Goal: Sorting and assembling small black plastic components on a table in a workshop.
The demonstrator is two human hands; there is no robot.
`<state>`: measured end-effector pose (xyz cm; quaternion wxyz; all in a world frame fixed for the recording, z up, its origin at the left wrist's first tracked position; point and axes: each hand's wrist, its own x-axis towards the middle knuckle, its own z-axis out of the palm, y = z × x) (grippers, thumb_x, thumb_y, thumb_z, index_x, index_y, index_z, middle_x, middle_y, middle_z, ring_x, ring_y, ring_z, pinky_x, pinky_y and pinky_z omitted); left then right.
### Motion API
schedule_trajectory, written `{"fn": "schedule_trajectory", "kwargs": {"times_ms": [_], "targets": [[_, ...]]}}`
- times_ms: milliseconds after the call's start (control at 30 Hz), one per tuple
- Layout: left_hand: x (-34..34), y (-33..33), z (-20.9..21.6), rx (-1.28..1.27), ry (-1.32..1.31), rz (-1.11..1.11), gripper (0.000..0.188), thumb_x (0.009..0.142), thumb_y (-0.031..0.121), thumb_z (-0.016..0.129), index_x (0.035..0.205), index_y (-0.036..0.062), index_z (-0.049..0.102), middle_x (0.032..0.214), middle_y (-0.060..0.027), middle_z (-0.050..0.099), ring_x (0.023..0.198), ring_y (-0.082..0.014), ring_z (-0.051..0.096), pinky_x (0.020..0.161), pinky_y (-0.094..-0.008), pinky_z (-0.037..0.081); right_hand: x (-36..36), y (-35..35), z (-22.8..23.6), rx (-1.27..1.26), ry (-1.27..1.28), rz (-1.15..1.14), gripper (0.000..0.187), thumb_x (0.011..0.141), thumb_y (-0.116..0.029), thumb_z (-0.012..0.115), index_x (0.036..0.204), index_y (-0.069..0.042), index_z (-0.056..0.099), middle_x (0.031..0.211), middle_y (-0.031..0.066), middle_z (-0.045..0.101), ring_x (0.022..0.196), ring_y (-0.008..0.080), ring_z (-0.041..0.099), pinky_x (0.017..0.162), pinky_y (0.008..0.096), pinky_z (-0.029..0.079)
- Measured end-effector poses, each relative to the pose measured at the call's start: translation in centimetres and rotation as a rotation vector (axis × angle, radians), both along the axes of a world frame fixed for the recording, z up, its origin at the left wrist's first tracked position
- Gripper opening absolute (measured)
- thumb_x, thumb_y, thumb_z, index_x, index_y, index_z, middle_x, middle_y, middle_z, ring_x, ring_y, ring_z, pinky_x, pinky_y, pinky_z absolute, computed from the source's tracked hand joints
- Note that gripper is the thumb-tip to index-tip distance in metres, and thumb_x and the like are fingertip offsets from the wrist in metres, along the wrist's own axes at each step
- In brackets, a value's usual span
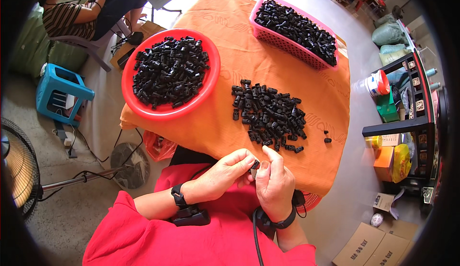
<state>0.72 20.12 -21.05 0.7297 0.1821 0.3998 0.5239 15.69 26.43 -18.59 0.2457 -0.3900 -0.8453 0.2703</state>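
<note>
And here in the near middle, just off the near edge of the orange-covered table point(215, 134), the left hand point(220, 174) has a small black part point(256, 164) pinched between thumb and finger! Its visible end slants from near left to far right, pointing away from the body; the rest of its long axis hides behind the fingers. Tight alongside comes the right hand point(274, 187), forefinger stretched toward the far side, thumb beside the part; whether it grips too, I can't tell. Just beyond, a loose heap of black parts point(273, 115) lies with axes every which way, two strays point(327, 140) off to its right. Far left, a red bowl point(214, 76) heaped full; far right, a loaded pink basket point(292, 52), its long side slanting nearer toward the right!
</note>
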Motion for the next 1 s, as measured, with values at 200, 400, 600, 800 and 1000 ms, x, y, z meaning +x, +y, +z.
{"fn": "schedule_trajectory", "kwargs": {"times_ms": [200,400,600,800,1000], "targets": [[0.1,0.0,-0.4,0.007,-0.02,-0.003,0.023,0.106,0.031,0.047,0.099,0.0104,0.056,0.082,0.0021,0.057,0.069,-0.0057,0.05,0.061,-0.0206,0.04,0.0,-0.1,-0.2,-0.007,-0.007,-0.026,0.034,0.089,-0.006,0.058,0.123,0.0,0.057,0.07,0.012,0.063,0.064,0.0316,0.062,0.061,0.0433,0.049],[0.1,0.0,-0.3,0.013,-0.024,-0.009,0.023,0.106,0.031,0.047,0.1,0.0105,0.055,0.083,0.002,0.057,0.07,-0.0058,0.05,0.062,-0.0208,0.04,0.0,-0.1,-0.1,-0.034,0.016,-0.025,0.033,0.09,-0.006,0.057,0.122,0.0,0.057,0.071,0.0124,0.064,0.064,0.0316,0.062,0.061,0.0428,0.05],[0.2,0.0,-0.4,0.023,-0.027,-0.009,0.022,0.106,0.031,0.047,0.1,0.011,0.055,0.082,0.0026,0.055,0.072,-0.0058,0.05,0.063,-0.0213,0.04,-0.2,-0.1,-0.1,-0.032,0.006,-0.029,0.033,0.09,-0.007,0.057,0.123,0.0,0.057,0.071,0.0122,0.064,0.064,0.0313,0.062,0.06,0.0423,0.05],[0.6,-0.1,-1.0,0.026,-0.154,0.021,0.019,0.105,0.029,0.048,0.101,0.0117,0.053,0.089,0.0032,0.054,0.079,-0.0063,0.05,0.068,-0.023,0.04,-0.1,-0.1,-0.4,0.003,-0.009,-0.028,0.033,0.09,-0.01,0.059,0.122,-0.001,0.057,0.07,0.0119,0.063,0.062,0.0318,0.061,0.06,0.0429,0.049],[0.6,-0.2,-0.8,0.003,-0.204,0.021,0.017,0.105,0.028,0.048,0.101,0.0118,0.052,0.091,0.0031,0.053,0.08,-0.0067,0.05,0.069,-0.0237,0.041,0.0,-0.1,-0.4,0.05,-0.021,-0.035,0.032,0.089,-0.01,0.059,0.121,-0.001,0.058,0.07,0.0116,0.062,0.061,0.0322,0.059,0.06,0.0436,0.048]]}}
